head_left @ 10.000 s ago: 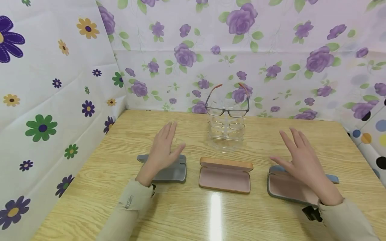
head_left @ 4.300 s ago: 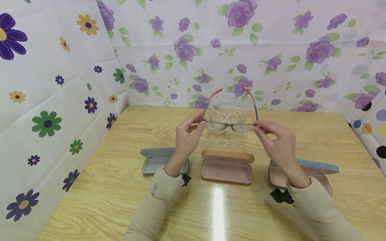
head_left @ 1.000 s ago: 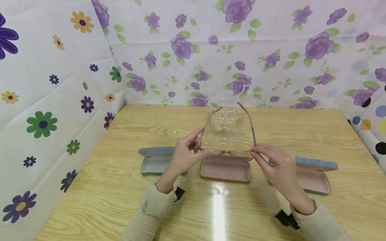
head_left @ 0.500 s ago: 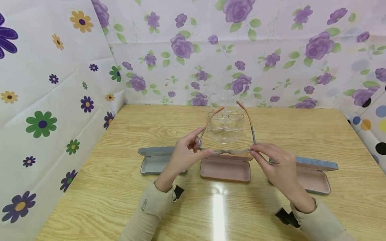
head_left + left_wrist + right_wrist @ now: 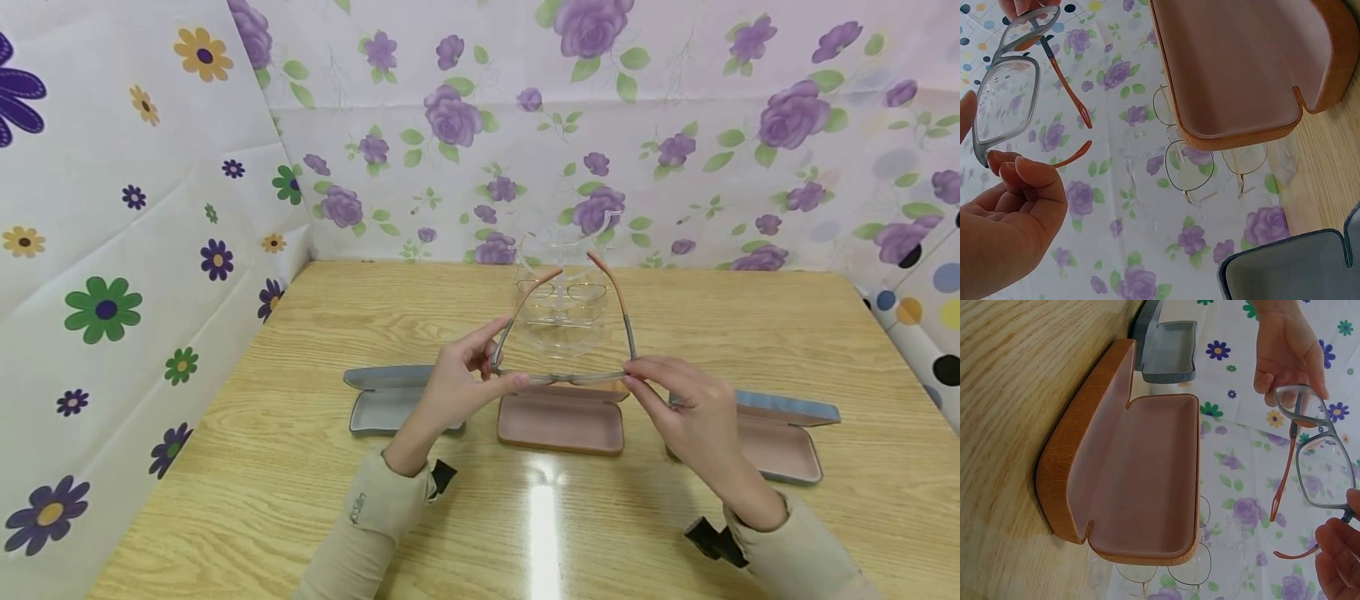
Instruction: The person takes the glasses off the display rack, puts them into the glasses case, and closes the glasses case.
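Glasses (image 5: pixel 562 379) partly hide the brown case's lid (image 5: pixel 600 389).

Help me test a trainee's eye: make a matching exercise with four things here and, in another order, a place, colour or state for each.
1. orange-tipped glasses
2. middle case
3. left case
4. display stand

A. grey lining
B. see-through all over
C. pinched by left hand and right hand
D. pink lining, orange-brown outside

Pairs: 1-C; 2-D; 3-A; 4-B
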`<state>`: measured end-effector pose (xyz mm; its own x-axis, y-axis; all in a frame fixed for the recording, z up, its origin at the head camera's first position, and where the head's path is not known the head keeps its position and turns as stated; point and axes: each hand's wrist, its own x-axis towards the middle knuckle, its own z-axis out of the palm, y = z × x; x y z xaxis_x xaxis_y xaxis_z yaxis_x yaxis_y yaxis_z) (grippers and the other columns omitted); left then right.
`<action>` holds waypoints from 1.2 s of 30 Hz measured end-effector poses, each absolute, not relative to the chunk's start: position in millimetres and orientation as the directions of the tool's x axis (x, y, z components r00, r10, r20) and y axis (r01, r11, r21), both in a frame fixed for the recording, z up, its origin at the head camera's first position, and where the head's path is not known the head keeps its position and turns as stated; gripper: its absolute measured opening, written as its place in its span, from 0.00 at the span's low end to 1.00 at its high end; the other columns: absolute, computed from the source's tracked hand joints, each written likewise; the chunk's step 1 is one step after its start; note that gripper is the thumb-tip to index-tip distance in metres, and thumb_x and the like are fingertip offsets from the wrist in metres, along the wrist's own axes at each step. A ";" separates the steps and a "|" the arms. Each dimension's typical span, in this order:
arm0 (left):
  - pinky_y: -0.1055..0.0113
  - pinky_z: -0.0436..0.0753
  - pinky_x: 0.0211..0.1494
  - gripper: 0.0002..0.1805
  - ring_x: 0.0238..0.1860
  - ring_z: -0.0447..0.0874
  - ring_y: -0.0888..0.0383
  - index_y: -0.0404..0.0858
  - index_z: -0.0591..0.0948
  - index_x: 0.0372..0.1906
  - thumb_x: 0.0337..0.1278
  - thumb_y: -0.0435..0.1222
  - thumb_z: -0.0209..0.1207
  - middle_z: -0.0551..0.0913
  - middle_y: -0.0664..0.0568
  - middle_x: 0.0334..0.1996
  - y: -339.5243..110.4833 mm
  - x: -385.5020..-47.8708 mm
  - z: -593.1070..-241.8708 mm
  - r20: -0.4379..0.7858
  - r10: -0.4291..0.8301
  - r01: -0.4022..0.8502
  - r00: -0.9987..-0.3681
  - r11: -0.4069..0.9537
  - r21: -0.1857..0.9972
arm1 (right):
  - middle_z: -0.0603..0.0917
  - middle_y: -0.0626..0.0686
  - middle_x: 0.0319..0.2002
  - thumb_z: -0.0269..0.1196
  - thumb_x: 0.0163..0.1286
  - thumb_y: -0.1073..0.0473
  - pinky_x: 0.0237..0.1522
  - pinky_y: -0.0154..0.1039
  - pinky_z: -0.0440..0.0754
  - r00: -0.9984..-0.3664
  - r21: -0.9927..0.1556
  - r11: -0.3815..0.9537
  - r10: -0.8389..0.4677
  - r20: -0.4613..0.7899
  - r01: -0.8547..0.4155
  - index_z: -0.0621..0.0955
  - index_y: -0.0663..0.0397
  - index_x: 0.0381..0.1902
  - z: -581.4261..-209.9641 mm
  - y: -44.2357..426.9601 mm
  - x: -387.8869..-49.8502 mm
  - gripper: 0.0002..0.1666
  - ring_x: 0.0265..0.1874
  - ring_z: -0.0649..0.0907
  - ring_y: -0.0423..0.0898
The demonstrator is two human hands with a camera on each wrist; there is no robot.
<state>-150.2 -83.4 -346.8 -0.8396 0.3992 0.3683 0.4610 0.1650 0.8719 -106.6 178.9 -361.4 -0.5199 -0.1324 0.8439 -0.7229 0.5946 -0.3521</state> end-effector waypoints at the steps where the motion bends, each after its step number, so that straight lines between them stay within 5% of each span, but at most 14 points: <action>1: 0.72 0.69 0.27 0.36 0.23 0.64 0.60 0.32 0.67 0.62 0.43 0.28 0.67 0.67 0.52 0.22 -83.4 -150.2 -346.8 0.368 0.400 0.462 -0.839 0.166 0.871 | 0.85 0.51 0.31 0.60 0.63 0.50 0.34 0.24 0.76 -0.519 -0.352 0.593 -0.133 0.844 -0.724 0.86 0.56 0.31 -361.5 179.0 -106.6 0.16 0.28 0.84 0.46; 36: 0.70 0.68 0.27 0.34 0.22 0.64 0.56 0.32 0.70 0.60 0.43 0.28 0.67 0.68 0.52 0.20 -84.2 -149.1 -345.0 0.354 0.459 0.484 -0.815 0.203 0.851 | 0.85 0.50 0.32 0.65 0.59 0.55 0.38 0.23 0.75 -0.544 -0.378 0.588 -0.129 0.829 -0.715 0.86 0.56 0.32 -363.4 180.1 -105.9 0.10 0.31 0.83 0.44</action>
<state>-149.1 -84.2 -345.0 -0.8147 0.4591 0.3542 0.4843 0.2030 0.8510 -105.9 180.1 -363.4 -0.5439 -0.1293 0.8291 -0.7153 0.5881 -0.3775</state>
